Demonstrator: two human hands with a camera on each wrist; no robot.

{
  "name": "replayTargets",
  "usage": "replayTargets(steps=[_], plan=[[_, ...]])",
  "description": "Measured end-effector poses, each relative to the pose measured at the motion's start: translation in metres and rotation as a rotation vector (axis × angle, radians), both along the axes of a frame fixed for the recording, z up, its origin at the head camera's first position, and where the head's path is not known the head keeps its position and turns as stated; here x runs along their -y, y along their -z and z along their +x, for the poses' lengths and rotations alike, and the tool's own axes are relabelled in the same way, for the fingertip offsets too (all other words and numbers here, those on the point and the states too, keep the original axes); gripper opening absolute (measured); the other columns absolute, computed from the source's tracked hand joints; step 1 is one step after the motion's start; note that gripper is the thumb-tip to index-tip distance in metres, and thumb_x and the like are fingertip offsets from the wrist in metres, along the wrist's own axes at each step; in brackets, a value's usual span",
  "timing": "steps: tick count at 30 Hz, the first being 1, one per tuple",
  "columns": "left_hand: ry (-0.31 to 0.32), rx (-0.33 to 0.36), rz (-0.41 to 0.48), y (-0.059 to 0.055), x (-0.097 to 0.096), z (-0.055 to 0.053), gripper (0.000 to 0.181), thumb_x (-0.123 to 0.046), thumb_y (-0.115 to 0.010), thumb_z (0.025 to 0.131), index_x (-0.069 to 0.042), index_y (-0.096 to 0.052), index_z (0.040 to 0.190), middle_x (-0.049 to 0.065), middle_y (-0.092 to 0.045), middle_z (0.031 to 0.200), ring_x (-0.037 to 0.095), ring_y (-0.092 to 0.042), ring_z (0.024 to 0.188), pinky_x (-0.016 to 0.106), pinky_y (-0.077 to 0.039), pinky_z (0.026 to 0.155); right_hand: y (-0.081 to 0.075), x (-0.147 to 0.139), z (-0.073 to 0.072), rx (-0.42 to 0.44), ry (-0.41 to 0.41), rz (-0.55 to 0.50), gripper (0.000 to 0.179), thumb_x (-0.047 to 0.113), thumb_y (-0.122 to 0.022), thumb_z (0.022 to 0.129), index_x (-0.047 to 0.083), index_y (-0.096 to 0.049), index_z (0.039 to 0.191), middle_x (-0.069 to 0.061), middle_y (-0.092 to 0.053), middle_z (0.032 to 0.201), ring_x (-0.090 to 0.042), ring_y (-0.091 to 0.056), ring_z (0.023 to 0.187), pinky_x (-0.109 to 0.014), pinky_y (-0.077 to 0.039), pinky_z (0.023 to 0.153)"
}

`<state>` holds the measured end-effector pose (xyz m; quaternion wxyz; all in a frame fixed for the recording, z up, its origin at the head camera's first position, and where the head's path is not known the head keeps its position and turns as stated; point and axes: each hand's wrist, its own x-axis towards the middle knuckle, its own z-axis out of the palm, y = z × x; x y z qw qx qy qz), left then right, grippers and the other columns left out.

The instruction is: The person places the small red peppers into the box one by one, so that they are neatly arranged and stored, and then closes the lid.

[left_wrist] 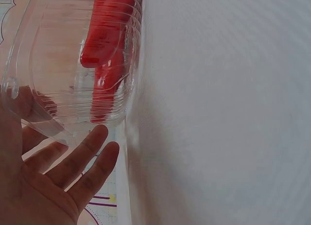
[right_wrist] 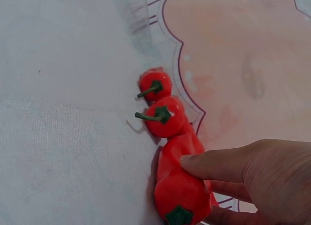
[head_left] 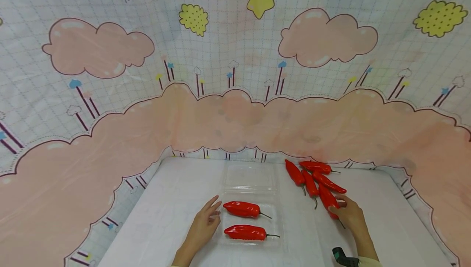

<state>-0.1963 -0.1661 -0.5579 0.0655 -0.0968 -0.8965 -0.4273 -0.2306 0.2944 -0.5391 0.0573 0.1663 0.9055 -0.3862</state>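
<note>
A clear plastic clamshell box (head_left: 251, 197) lies with its lid folded back, and two red peppers, one farther (head_left: 241, 209) and one nearer (head_left: 245, 232), lie side by side in its tray. My left hand (head_left: 203, 224) is at the box's left side, fingers loosely extended; in the left wrist view its fingertips are right at the ribbed wall (left_wrist: 73, 101). On the right, my right hand (head_left: 349, 214) holds a red pepper (head_left: 326, 200) by its stem half. The right wrist view shows the thumb (right_wrist: 214, 165) pressed on this pepper (right_wrist: 182, 193), with fingers on its far side.
Several more red peppers (head_left: 294, 173) with green stems lie bunched at the table's back right, touching or overlapping the held one. A dark angled object (head_left: 344, 257) shows by the right wrist. Cloud-printed cloth (head_left: 239, 124) rises behind the white table (head_left: 158, 205).
</note>
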Motion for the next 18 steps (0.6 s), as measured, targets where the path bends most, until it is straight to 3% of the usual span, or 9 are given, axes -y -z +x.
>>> replayTargets(steps=[18], plan=[[0.008,-0.038,0.006,0.001,-0.001,-0.001,0.046,-0.002,-0.06,0.088,-0.001,-0.058,0.134,0.01,-0.047,0.151,0.022,-0.07,0.101,0.03,-0.06,0.082,-0.016,0.002,0.009,-0.076,0.0,-0.01,0.063,0.023,-0.068,0.087,-0.004,-0.043,0.139,-0.038,-0.049,0.132,-0.051,-0.052,0.113,-0.041,-0.062,0.07]])
